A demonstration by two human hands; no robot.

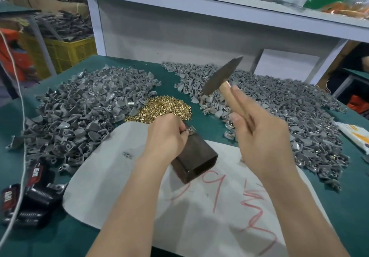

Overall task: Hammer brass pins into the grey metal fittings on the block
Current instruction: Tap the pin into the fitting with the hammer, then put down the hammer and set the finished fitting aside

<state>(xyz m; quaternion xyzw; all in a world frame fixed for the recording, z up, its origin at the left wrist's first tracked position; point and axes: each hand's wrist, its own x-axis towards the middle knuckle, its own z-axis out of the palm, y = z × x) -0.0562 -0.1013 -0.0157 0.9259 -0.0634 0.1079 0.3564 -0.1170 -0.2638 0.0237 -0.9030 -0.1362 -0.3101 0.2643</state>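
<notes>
Green table (167,88), pin-hammering station.
Left hand (165,134) pinches fitting (190,130) steady on block (196,156); right hand (259,136) grips raised hammer (221,76) at 1 o'clock.

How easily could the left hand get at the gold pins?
Probably yes: the left hand rests at the far end of the block, right beside the brass pins, with nothing between. It is pinching a grey fitting, though.

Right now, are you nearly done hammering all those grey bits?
Not nearly. The right pile seems to hold finished ones, some showing pins. The left hand steadies a fitting on the block while the right hand holds the hammer raised. The big left pile and brass pins remain.
</notes>
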